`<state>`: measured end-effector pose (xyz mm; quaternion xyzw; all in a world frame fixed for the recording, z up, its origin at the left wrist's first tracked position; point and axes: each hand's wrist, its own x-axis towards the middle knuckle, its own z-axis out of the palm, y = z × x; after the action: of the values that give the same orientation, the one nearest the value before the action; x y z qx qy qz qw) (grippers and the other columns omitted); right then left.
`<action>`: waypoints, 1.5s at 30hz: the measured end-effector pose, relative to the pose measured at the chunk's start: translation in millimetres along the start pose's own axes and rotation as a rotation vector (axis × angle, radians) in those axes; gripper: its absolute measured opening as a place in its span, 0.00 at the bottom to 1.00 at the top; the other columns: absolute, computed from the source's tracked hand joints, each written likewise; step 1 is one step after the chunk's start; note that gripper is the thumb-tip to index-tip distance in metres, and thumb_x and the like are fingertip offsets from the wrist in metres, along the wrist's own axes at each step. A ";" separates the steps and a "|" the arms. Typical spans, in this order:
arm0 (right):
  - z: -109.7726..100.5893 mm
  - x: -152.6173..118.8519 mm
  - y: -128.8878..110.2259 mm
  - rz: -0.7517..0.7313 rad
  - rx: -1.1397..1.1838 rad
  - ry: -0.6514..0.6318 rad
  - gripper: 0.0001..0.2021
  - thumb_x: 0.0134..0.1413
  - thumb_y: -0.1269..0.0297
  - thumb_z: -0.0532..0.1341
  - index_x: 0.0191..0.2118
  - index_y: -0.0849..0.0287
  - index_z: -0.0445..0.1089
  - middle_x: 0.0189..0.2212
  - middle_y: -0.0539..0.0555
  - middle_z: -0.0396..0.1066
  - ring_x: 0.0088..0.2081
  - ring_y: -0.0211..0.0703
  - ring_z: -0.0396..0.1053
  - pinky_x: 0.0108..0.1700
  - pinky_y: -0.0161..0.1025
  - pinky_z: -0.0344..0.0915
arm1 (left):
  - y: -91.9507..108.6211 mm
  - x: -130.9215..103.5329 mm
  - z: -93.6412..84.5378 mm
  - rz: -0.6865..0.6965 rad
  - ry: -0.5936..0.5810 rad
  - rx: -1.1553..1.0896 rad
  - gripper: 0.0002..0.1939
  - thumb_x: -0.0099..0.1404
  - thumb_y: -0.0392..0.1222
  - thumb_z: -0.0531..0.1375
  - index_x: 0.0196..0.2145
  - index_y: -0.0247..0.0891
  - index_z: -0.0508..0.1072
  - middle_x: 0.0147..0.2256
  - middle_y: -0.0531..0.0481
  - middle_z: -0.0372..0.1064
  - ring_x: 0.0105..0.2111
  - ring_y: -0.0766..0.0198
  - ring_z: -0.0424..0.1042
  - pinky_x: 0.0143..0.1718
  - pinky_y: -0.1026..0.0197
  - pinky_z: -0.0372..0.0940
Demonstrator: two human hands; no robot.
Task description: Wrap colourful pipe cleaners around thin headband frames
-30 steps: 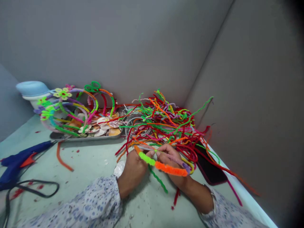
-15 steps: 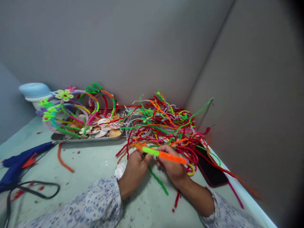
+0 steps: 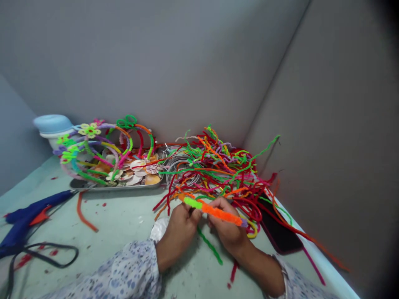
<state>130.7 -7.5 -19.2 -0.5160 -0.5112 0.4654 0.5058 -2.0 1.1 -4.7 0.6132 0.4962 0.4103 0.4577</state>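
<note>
Both hands are closed around a headband wrapped in fuzzy pipe cleaner (image 3: 220, 213), with orange, lime green and purple sections and a yellow part curving down at the right. My left hand (image 3: 177, 226) pinches near its lime-green stretch, thumb toward the middle. Opposite it, my right hand (image 3: 229, 228) grips under the long orange stretch, its fingertips partly hidden by the band. A green pipe cleaner (image 3: 210, 245) slants down below and between the hands; whether its upper end is held cannot be made out.
Behind the hands lies a tangled heap of pipe cleaners (image 3: 224, 166) beside coiled wire (image 3: 177, 168). A metal tray (image 3: 115, 188) holds round pieces and finished flower headbands (image 3: 124, 145). A blue glue gun (image 3: 39, 207) lies left, a phone (image 3: 280, 234) right, a lidded container (image 3: 54, 124) at back left.
The headband has tilted, its right end dropping and showing more purple. Both hands keep their hold. The whole scene sits slightly lower in the view.
</note>
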 end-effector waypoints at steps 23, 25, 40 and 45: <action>-2.0 6.3 -1.2 0.112 0.134 -0.066 0.07 0.47 0.60 0.57 0.30 0.58 0.63 0.14 0.44 0.63 0.15 0.34 0.58 0.18 0.32 0.54 | -3.4 6.8 0.6 -0.025 -0.022 -0.196 0.08 0.56 0.37 0.56 0.24 0.34 0.73 0.22 0.52 0.69 0.23 0.65 0.65 0.27 0.64 0.59; -0.5 6.2 -0.9 0.113 0.101 -0.047 0.06 0.44 0.61 0.59 0.27 0.58 0.63 0.14 0.44 0.62 0.15 0.34 0.58 0.18 0.32 0.55 | -3.1 6.8 1.1 -0.042 -0.028 -0.182 0.08 0.57 0.38 0.56 0.24 0.34 0.73 0.22 0.52 0.69 0.23 0.65 0.64 0.27 0.64 0.59; 1.4 -1.7 6.7 -0.055 -0.010 0.025 0.08 0.46 0.59 0.60 0.30 0.56 0.62 0.24 0.51 0.69 0.25 0.41 0.66 0.25 0.35 0.61 | -3.8 4.0 3.3 -0.050 0.049 -0.072 0.11 0.56 0.41 0.58 0.19 0.36 0.66 0.20 0.54 0.64 0.21 0.67 0.61 0.22 0.66 0.56; -1.7 4.5 5.4 0.033 0.024 -0.022 0.05 0.46 0.61 0.58 0.28 0.56 0.62 0.15 0.45 0.63 0.17 0.36 0.59 0.19 0.33 0.56 | -3.8 5.9 2.3 -0.023 -0.018 -0.176 0.07 0.56 0.40 0.57 0.24 0.35 0.71 0.24 0.52 0.69 0.27 0.64 0.65 0.29 0.64 0.60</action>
<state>132.9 -2.9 -24.4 -0.5132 -0.5028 0.4851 0.4985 0.4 6.9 -8.6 0.5685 0.4610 0.4415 0.5190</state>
